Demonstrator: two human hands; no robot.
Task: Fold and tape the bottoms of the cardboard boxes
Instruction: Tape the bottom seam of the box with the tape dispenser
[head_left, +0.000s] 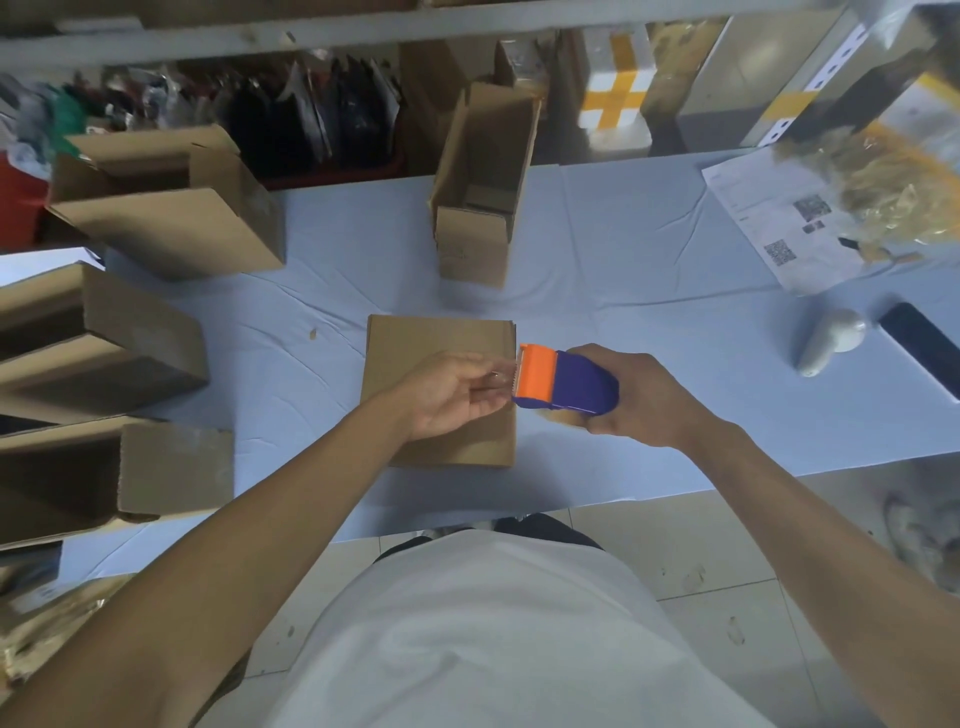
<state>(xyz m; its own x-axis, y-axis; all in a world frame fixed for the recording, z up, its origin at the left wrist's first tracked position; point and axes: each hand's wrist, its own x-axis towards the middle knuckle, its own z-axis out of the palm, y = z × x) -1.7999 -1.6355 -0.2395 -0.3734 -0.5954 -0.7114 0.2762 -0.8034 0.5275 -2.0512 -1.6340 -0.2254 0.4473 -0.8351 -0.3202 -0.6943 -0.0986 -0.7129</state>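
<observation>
A brown cardboard box (415, 343) lies in the middle of the table with its folded flaps facing up. My right hand (639, 397) grips a blue and orange tape dispenser (566, 382) just past the box's right edge. My left hand (452, 392) hovers over the box's right half and pinches the clear tape end at the dispenser's orange cutter. The tape roll itself is hidden inside the dispenser.
Several open cardboard boxes stand around: one upright box (483, 182) at the back, others (171, 208) along the left. The table (649, 291) wears a pale blue cloth. Papers (769, 228), a white scanner (826, 340) and a black phone (919, 348) lie to the right.
</observation>
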